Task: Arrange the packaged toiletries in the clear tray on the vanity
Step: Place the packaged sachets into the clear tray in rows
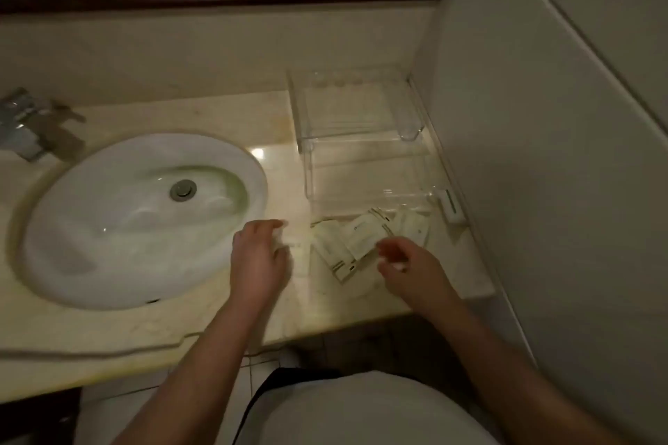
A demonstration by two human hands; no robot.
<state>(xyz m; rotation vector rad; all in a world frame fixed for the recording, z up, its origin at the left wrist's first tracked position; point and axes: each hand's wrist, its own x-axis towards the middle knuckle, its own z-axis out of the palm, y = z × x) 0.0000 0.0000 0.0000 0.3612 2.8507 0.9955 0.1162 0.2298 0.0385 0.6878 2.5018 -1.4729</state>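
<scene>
Your left hand curled round a small white item, blurred, beside the sink. Your right hand hovered with bent fingers just over the heaped packets at the near end of the clear tray; whether it pinched anything was unclear.

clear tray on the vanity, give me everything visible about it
The clear tray looks like transparent acrylic, stepped: a raised back tier with a rounded slot at its right, lower open sections in front. It stands on the vanity top, right of the sink, along the side wall. White packets lie at its near end; whether inside it is unclear. The left hand and right hand are by the packets.
</scene>
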